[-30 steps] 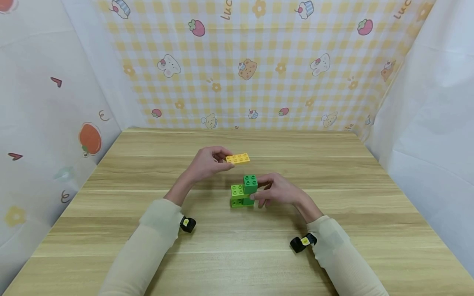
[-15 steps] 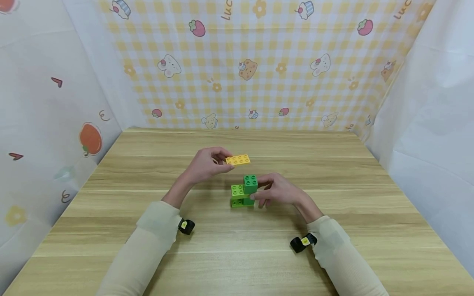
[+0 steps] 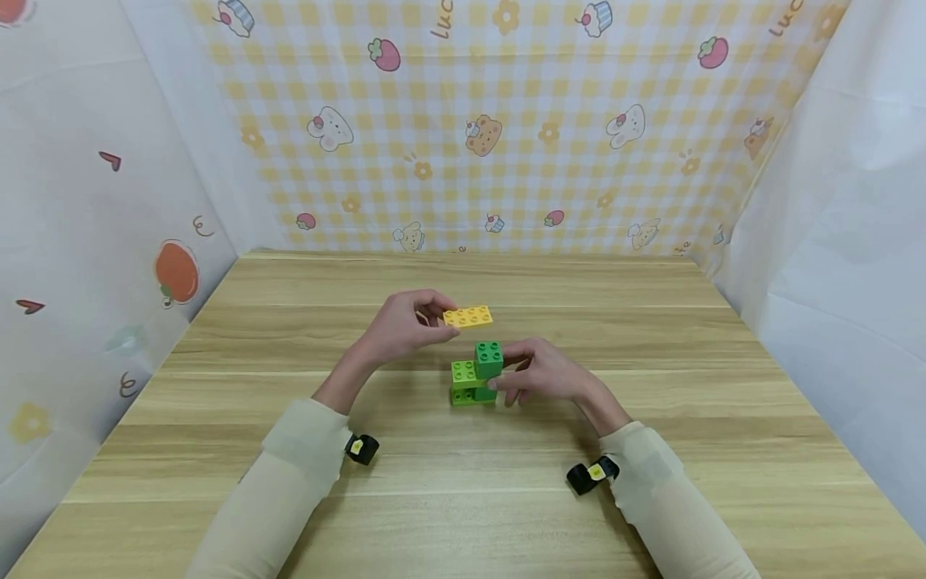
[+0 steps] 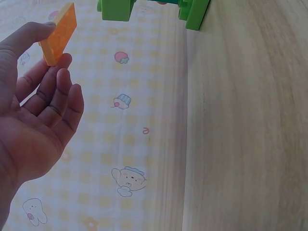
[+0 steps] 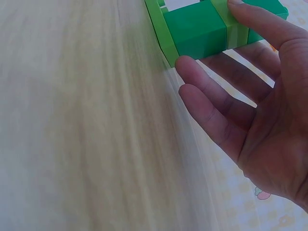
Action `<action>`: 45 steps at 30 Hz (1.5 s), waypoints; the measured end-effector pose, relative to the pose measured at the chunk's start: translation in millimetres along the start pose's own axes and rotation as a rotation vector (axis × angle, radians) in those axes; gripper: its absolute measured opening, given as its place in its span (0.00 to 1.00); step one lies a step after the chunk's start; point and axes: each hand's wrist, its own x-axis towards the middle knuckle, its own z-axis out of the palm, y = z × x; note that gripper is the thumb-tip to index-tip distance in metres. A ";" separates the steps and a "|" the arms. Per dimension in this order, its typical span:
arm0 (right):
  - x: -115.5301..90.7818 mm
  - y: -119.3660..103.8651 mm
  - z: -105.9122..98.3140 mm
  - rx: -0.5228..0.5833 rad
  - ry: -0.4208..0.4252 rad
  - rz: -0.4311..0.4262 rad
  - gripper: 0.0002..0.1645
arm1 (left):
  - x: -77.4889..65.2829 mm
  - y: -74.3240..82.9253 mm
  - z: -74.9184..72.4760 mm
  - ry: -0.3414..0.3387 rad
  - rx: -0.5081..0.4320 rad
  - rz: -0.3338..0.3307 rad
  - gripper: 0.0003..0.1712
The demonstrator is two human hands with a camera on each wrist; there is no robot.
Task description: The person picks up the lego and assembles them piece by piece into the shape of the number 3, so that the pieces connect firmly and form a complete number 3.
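Between thumb and fingertips, my left hand point(image 3: 405, 328) pinches one end of a thin yellow toy building brick point(image 3: 475, 316), studs up. It is held in the air behind and above a small green brick stack point(image 3: 488, 366). Two light green flat bricks alternate with two dark green blocks in that stack, the top block point(image 3: 489, 359) standing at its right end. My right hand point(image 3: 546, 371) grips the stack's right side; in the right wrist view its thumb lies on the upper light green brick point(image 5: 234, 29). In the left wrist view the yellow brick point(image 4: 60, 36) is edge-on.
The stack stands on a wood-grain table point(image 3: 463, 515). Behind the table hangs a yellow checked cloth point(image 3: 434, 121), with white cloth walls point(image 3: 854, 209) at both sides. A small black camera point(image 3: 362, 449) is strapped to each wrist.
My left hand has brought the yellow brick slightly nearer and to the right, closer to the stack. The right hand and the green stack have stayed put.
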 end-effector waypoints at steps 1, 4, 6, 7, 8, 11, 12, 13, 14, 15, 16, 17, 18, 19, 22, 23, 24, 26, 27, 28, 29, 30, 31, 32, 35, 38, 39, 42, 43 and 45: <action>-0.2 0.0 0.1 0.000 0.000 -0.003 0.17 | -0.6 0.7 0.0 -0.002 -0.001 -0.002 0.17; -0.4 0.4 0.6 0.001 0.003 -0.010 0.18 | -2.4 2.9 0.1 -0.007 0.000 -0.004 0.17; -0.4 0.5 0.9 -0.003 0.008 -0.010 0.19 | -3.6 4.2 0.3 -0.009 0.006 -0.002 0.17; -0.3 0.5 1.1 -0.005 0.010 -0.010 0.19 | -4.1 4.8 0.4 -0.009 0.010 0.001 0.17; -0.2 0.5 1.3 -0.007 0.012 -0.010 0.20 | -4.7 5.1 0.5 -0.010 0.016 0.006 0.17; 0.2 0.1 1.7 -0.012 0.017 -0.003 0.20 | -6.3 5.9 0.7 -0.013 0.031 0.023 0.17; 0.2 0.0 1.7 -0.011 0.018 0.001 0.20 | -6.8 6.3 0.7 -0.013 0.035 0.028 0.17; 0.3 -0.1 1.8 -0.011 0.018 0.004 0.20 | -7.2 6.5 0.8 -0.012 0.039 0.034 0.17; 0.3 0.0 1.8 -0.011 0.017 0.008 0.19 | -7.7 6.9 0.9 -0.011 0.042 0.040 0.17; 0.4 0.0 1.7 -0.011 0.017 0.012 0.19 | -8.3 7.6 1.1 -0.011 0.043 0.044 0.17; 0.4 0.0 1.7 -0.011 0.017 0.015 0.19 | -9.0 8.4 1.1 -0.009 0.045 0.047 0.17; 0.3 -0.1 1.6 -0.010 0.016 0.016 0.19 | -9.8 9.3 1.1 -0.009 0.048 0.049 0.17; 0.3 0.0 1.6 -0.009 0.016 0.015 0.19 | -10.7 10.1 1.2 -0.009 0.049 0.049 0.17; 0.3 0.1 1.6 -0.008 0.015 0.014 0.19 | -11.6 10.7 1.3 -0.012 0.050 0.052 0.16; 0.2 0.3 1.5 -0.012 0.013 0.008 0.19 | -14.2 12.1 1.9 -0.024 0.050 0.057 0.16; 0.2 0.3 1.5 -0.013 0.013 0.005 0.20 | -14.9 12.4 2.1 -0.028 0.049 0.062 0.16; 0.1 0.2 1.6 -0.014 0.013 0.003 0.20 | -15.7 12.7 2.3 -0.032 0.047 0.065 0.16; -0.1 0.2 1.6 -0.018 0.012 0.002 0.20 | -16.8 12.9 2.7 -0.038 0.047 0.070 0.16; -0.2 0.2 1.7 -0.018 0.013 0.003 0.21 | -17.3 13.1 2.9 -0.040 0.047 0.073 0.16; -0.3 0.0 1.7 -0.017 0.013 0.004 0.21 | -17.7 13.2 3.0 -0.042 0.047 0.076 0.16; -0.4 -0.1 1.7 -0.016 0.014 0.006 0.21 | -18.0 13.4 3.2 -0.044 0.049 0.077 0.16; -0.5 -0.1 1.7 -0.016 0.015 0.008 0.21 | -18.3 13.5 3.2 -0.046 0.049 0.078 0.16; -0.5 -0.1 1.7 -0.015 0.016 0.010 0.21 | -18.3 13.4 3.4 -0.047 0.051 0.079 0.16; -0.5 0.0 1.7 -0.014 0.016 0.013 0.21 | -18.5 13.6 3.4 -0.050 0.050 0.081 0.16; -0.5 -0.2 1.4 -0.009 0.015 0.017 0.21 | -18.6 13.6 3.5 -0.057 0.054 0.089 0.16; -0.4 -0.1 1.3 -0.007 0.014 0.018 0.22 | -18.6 12.8 4.2 -0.064 0.055 0.099 0.16; -0.3 0.0 1.3 -0.009 0.013 0.019 0.22 | -18.8 12.8 4.4 -0.065 0.056 0.101 0.16; 0.0 0.4 1.4 -0.010 0.012 0.018 0.21 | -19.3 12.4 5.6 -0.068 0.048 0.106 0.15; 0.2 0.7 1.3 -0.011 0.012 0.018 0.20 | -19.4 12.6 5.8 -0.068 0.047 0.109 0.15; 0.5 1.0 1.4 -0.013 0.010 0.016 0.19 | -20.1 13.5 6.1 -0.067 0.044 0.109 0.15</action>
